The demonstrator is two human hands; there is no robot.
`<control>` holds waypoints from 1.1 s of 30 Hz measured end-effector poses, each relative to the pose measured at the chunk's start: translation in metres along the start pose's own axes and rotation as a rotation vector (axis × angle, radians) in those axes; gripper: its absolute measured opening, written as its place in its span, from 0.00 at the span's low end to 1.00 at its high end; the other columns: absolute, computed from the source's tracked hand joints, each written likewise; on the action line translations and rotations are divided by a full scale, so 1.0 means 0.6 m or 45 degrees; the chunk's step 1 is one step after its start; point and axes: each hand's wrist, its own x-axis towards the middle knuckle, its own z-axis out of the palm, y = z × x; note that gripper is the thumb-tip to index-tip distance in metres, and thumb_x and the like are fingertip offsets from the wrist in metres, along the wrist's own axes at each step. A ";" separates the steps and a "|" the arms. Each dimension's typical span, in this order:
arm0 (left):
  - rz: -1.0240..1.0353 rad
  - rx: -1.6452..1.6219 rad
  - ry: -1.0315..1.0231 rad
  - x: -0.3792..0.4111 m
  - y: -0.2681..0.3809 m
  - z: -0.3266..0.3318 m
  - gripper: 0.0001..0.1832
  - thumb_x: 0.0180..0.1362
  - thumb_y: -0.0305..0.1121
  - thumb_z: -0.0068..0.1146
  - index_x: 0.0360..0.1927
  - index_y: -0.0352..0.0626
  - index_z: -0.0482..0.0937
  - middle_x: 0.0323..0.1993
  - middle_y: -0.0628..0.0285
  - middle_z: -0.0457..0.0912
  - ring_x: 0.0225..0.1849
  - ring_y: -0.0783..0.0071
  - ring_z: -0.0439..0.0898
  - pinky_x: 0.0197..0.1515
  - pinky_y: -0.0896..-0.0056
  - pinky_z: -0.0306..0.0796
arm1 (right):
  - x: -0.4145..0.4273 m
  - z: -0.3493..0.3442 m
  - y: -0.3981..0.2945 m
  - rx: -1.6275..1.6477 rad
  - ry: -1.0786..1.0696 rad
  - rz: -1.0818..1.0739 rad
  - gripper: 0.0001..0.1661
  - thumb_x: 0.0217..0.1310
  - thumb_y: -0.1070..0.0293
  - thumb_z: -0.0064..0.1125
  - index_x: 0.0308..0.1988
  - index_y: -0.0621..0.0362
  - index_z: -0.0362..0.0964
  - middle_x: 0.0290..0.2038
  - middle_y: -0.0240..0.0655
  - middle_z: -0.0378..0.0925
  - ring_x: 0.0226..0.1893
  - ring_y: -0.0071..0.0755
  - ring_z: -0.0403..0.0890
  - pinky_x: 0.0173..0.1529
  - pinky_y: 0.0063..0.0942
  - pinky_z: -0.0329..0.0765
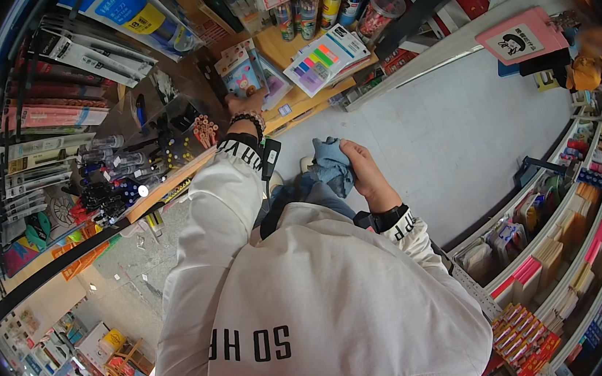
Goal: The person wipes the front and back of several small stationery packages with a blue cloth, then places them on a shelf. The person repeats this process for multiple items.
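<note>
On a wooden shelf at the top centre, my left hand [248, 102] reaches to the near end of some small packs with cartoon pictures [240, 73]; its fingertips are partly hidden, and whether it grips a pack is unclear. Beside them on the shelf lie packs of coloured sticky index tabs [323, 59]. My right hand [368, 172] is closed on a crumpled blue-grey cloth [331, 165], held over the floor in front of my legs. A bundle of pencils [205, 130] stands just left of my left wrist.
Pens [114, 194] and packaged refills [39, 155] fill the left rack. Tubs and bottles [331, 6] stand behind the index tabs. A pink hanging notebook [521, 35] is at upper right. Stocked shelves [553, 227] curve along the right, beyond the grey floor [455, 133].
</note>
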 end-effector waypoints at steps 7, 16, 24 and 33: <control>-0.067 0.112 -0.084 -0.020 0.011 -0.013 0.46 0.35 0.44 0.71 0.56 0.32 0.61 0.50 0.45 0.72 0.49 0.54 0.75 0.50 0.59 0.69 | -0.013 0.018 -0.005 -0.045 0.048 0.020 0.13 0.63 0.58 0.50 0.32 0.55 0.70 0.27 0.23 0.72 0.27 0.16 0.71 0.34 0.17 0.69; 0.040 0.148 0.070 -0.008 -0.002 -0.008 0.42 0.40 0.48 0.63 0.53 0.33 0.57 0.48 0.40 0.72 0.48 0.48 0.75 0.51 0.57 0.68 | -0.008 -0.001 0.006 0.000 0.005 0.021 0.15 0.63 0.60 0.50 0.39 0.62 0.72 0.31 0.28 0.76 0.29 0.19 0.75 0.36 0.18 0.73; 0.401 -0.016 0.105 -0.042 0.003 -0.017 0.44 0.47 0.51 0.55 0.62 0.36 0.52 0.50 0.42 0.71 0.52 0.50 0.71 0.53 0.60 0.66 | -0.009 -0.002 0.006 -0.004 0.047 0.044 0.17 0.64 0.58 0.48 0.40 0.62 0.72 0.34 0.30 0.76 0.33 0.22 0.76 0.39 0.21 0.73; 0.061 -1.064 -1.569 -0.234 0.073 -0.198 0.41 0.52 0.57 0.48 0.64 0.43 0.55 0.58 0.49 0.66 0.55 0.53 0.68 0.47 0.55 0.70 | -0.021 0.001 -0.079 0.347 -0.403 -0.407 0.28 0.60 0.57 0.42 0.55 0.64 0.61 0.53 0.40 0.70 0.54 0.35 0.70 0.59 0.33 0.64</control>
